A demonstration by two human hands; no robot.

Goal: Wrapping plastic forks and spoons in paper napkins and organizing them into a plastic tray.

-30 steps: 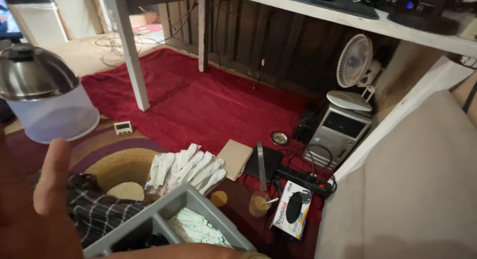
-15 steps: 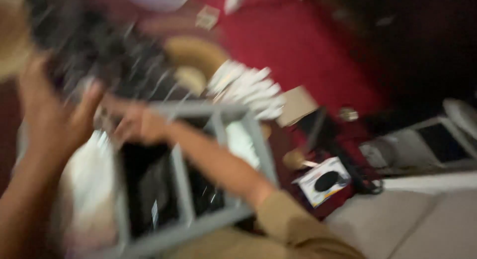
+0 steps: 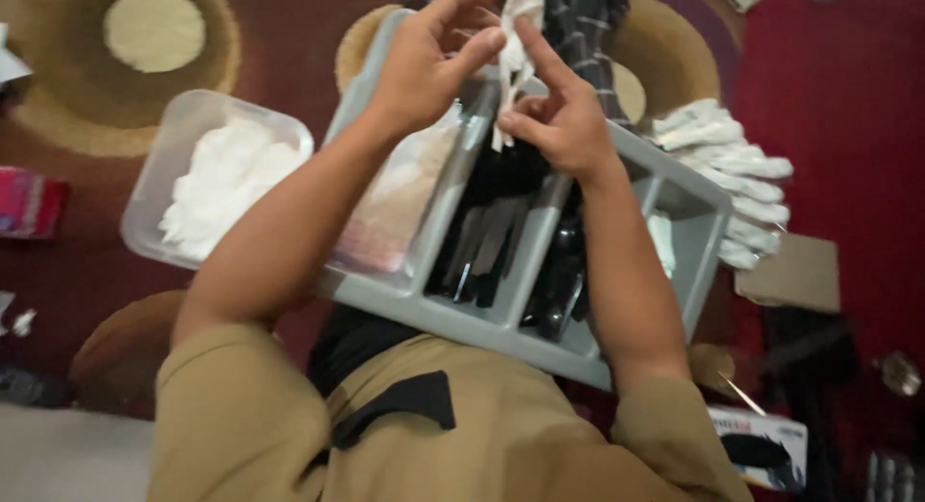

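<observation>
Head view: white tissue [image 3: 515, 39] between left hand [image 3: 429, 64] and right hand [image 3: 564, 117]

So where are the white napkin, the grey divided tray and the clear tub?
white napkin [image 3: 514, 39], head view, crumpled middle.
grey divided tray [image 3: 696, 201], head view, right rim.
clear tub [image 3: 183, 117], head view, bare upper wall.

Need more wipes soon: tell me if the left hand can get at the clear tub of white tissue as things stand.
Probably yes. The clear tub sits open on the rug beside the left forearm, uncovered. But the left hand is pinching the white tissue with the right hand.
</observation>
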